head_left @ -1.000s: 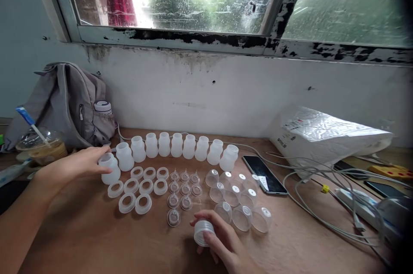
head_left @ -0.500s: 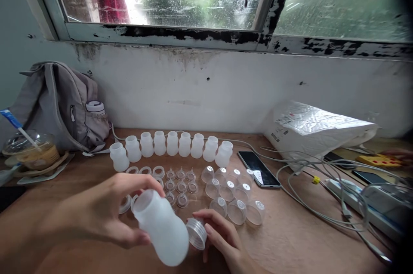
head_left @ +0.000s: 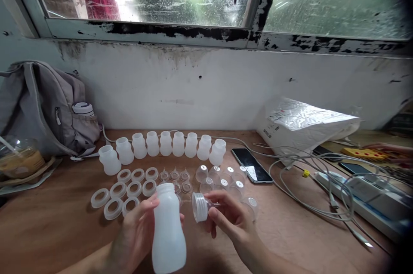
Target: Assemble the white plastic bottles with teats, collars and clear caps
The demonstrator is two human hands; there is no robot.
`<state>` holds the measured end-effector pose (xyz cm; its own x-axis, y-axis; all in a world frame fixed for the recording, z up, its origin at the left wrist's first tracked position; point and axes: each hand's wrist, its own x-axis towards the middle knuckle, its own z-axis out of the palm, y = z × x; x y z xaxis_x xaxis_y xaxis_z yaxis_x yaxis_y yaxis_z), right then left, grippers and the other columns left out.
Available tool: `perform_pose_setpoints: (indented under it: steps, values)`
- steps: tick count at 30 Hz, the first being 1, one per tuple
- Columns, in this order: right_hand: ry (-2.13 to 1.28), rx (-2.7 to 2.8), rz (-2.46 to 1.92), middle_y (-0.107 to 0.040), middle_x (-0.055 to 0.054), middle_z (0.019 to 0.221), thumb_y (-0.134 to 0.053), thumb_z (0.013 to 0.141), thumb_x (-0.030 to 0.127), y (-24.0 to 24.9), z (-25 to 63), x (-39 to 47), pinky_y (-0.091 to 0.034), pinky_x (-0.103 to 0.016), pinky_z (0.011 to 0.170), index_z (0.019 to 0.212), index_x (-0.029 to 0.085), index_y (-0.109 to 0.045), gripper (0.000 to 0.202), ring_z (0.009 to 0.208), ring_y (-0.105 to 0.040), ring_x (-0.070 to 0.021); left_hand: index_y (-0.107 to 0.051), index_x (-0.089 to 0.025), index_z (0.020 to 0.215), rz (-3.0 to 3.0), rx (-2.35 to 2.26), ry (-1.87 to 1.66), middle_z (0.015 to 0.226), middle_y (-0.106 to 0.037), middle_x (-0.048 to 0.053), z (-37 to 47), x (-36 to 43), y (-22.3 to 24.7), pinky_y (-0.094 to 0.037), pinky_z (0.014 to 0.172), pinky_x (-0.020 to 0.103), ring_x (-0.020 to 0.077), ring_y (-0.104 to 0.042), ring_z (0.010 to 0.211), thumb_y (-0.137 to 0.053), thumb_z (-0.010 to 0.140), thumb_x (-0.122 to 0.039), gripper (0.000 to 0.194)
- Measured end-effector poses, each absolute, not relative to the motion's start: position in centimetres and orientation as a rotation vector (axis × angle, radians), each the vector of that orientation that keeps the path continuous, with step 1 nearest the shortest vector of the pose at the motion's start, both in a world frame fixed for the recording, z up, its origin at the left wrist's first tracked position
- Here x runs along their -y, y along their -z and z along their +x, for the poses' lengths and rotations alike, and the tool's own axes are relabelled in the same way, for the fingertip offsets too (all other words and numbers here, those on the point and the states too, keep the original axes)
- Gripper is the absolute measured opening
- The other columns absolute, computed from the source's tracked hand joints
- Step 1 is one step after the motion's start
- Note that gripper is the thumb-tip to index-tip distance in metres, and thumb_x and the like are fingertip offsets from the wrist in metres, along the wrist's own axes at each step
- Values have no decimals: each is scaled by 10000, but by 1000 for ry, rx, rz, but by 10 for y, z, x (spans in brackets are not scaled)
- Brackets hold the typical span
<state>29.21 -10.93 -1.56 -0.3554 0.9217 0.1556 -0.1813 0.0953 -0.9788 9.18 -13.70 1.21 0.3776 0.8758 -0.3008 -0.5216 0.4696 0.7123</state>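
Note:
My left hand (head_left: 134, 229) is wrapped around a frosted white baby bottle (head_left: 169, 235), upright with its open neck at the top. Between the thumb and fingers of my right hand (head_left: 234, 220) is a clear threaded bottle collar (head_left: 200, 207), turned sideways with its ribbed side toward the bottle; a thin clear part behind it is partly hidden by the fingers. A gap separates collar and bottle neck. Behind my hands lie white rings (head_left: 100, 198), small clear nipples (head_left: 174, 174) and clear domed caps (head_left: 202, 173), several of each, some partly covered.
Several more bottles (head_left: 165, 144) stand in a curved row near the wall. A phone (head_left: 251, 165), white cables (head_left: 306, 194), a power strip (head_left: 364, 201) and a silvery-white package (head_left: 303, 123) are on the right. A grey backpack (head_left: 45, 106) and drink cup (head_left: 21, 160) sit left.
The bottle has gone from tilted to upright, with my left hand now lower around it. My right hand has lifted the collar and turned it toward the bottle. The view has shifted slightly.

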Motion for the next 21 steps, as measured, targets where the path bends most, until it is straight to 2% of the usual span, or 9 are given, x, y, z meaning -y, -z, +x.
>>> perform_pose_setpoints:
  steps: [5, 10, 13, 21]
  values:
    - [-1440, 1453, -845, -556, -9, 724, -567, 765, 306, 7, 294, 106, -432, -215, 476, 940, 196, -523, 211, 577, -537, -103, -354, -229, 1179, 899, -812, -808, 918, -550, 50, 88, 132, -4, -424, 654, 310, 171, -562, 706, -505, 745, -422, 498]
    - [-1465, 1764, -822, -551, -15, 711, -539, 784, 303, -1, 299, 105, -441, -230, 512, 974, 194, -558, 219, 608, -510, -108, -347, -228, 1119, 1384, -902, -653, 916, -571, 38, 88, 137, -5, -389, 749, 309, 174, -510, 842, -564, 723, -398, 482]
    - [-1355, 1966, -831, -559, -32, 820, -531, 787, 276, -8, 301, 108, -441, -237, 555, 942, 196, -588, 183, 640, -498, -102, -362, -219, 1077, 1506, -910, -636, 895, -565, 37, 91, 141, -3, -399, 698, 289, 166, -506, 788, -534, 725, -424, 442]
    - [-1215, 2230, -850, -585, -28, 825, -477, 812, 236, -21, 303, 109, -445, -254, 608, 950, 209, -591, 181, 674, -523, -113, -402, -207, 1032, 1641, -929, -652, 871, -541, 25, 93, 145, 11, -399, 650, 248, 151, -487, 746, -485, 742, -413, 366]
